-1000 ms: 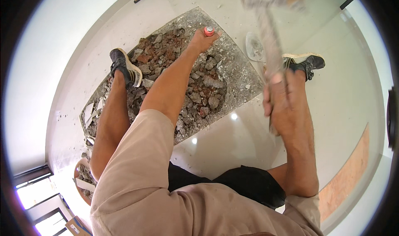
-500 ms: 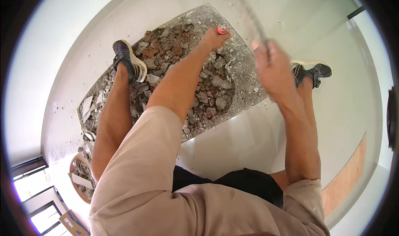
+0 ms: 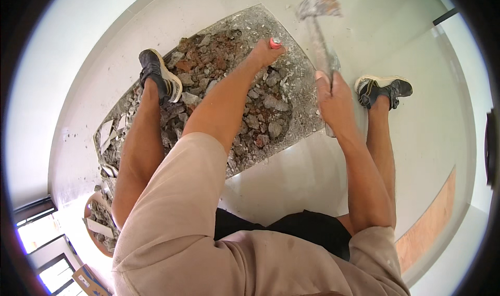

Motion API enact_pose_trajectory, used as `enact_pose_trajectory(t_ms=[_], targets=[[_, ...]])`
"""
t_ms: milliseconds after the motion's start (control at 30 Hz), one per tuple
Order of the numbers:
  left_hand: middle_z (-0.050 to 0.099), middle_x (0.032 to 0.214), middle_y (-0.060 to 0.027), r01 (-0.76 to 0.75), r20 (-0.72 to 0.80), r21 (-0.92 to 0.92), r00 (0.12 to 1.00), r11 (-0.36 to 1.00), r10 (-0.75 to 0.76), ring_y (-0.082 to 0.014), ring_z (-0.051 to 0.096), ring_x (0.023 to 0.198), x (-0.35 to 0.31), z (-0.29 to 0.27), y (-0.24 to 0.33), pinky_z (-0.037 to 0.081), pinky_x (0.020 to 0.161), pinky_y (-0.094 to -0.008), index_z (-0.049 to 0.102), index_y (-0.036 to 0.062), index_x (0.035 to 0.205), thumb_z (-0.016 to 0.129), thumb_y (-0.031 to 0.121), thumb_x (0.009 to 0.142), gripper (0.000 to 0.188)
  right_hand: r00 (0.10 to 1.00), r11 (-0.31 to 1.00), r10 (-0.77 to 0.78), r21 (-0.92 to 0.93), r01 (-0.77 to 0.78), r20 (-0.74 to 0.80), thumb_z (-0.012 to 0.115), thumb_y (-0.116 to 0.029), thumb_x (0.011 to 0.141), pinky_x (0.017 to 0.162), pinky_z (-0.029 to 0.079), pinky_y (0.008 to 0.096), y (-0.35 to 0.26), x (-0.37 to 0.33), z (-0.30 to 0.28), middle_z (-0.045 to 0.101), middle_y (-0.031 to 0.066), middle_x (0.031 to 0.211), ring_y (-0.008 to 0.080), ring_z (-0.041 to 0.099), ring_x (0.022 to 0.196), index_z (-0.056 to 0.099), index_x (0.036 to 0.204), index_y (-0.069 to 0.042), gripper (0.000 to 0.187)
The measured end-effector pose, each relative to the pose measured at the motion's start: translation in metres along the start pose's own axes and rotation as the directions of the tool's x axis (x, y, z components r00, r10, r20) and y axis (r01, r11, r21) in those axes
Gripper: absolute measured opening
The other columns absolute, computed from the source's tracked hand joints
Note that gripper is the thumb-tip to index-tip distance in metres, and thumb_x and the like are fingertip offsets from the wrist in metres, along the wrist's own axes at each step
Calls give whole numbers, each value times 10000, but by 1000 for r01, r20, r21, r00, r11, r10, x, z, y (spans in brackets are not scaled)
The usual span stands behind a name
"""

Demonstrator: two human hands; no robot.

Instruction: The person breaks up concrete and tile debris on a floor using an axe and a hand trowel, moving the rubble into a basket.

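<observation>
My right hand point(image 3: 333, 95) is closed on the handle of a hammer point(image 3: 319, 14), whose blurred grey head is out over the far edge of a broken patch of floor point(image 3: 245, 103). My left hand point(image 3: 263, 52) reaches out over the rubble and grips a chisel with a pink-red cap point(image 3: 275, 43), its tip hidden among the broken pieces. The patch is filled with grey and reddish chunks. My left shoe point(image 3: 156, 74) stands on the rubble and my right shoe point(image 3: 383, 87) on the white tile.
Glossy white tile floor point(image 3: 291, 176) surrounds the broken patch. A round bucket with debris point(image 3: 99, 223) sits at lower left, loose tile shards point(image 3: 109, 134) beside the rubble. A brown strip point(image 3: 429, 223) runs along the right. A doorway frame shows at lower left.
The hammer has swung from high at the right down and leftward toward the chisel. My left hand with the chisel has stayed in place.
</observation>
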State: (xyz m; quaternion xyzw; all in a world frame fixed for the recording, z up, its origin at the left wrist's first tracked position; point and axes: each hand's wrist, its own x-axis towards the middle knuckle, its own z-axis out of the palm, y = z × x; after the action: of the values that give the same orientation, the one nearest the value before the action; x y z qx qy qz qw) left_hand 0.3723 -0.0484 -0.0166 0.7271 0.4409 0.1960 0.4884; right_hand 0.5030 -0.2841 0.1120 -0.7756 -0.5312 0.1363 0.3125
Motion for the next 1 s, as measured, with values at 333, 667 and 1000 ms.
enact_pose_trajectory(t_ms=[333,667,1000], targets=[[698,813,-151,119,46,396,988,910,-150,-260,686,797,10,-15,35,532,731,-392,705,25,910,706,377,858,356,941,794,288,504,-339,178,522,-239,1037,420,374,267,-26,-72,-63,526,27,617,95,498,476,536,953,-4,250],[649,726,-43,95,-23,-282,994,955,-106,-166,619,680,-100,-17,77,524,685,-376,656,61,850,769,347,884,309,833,612,483,576,-542,271,556,-250,1044,403,384,260,-1,-154,-72,519,24,668,86,475,481,479,933,-35,254],[636,700,-10,-7,219,-208,974,978,54,-121,571,672,-71,102,88,479,682,-315,637,77,785,763,338,904,313,957,766,252,634,-107,-143,460,-345,1078,429,402,232,-55,-132,-178,527,14,733,67,454,482,553,1172,23,391]])
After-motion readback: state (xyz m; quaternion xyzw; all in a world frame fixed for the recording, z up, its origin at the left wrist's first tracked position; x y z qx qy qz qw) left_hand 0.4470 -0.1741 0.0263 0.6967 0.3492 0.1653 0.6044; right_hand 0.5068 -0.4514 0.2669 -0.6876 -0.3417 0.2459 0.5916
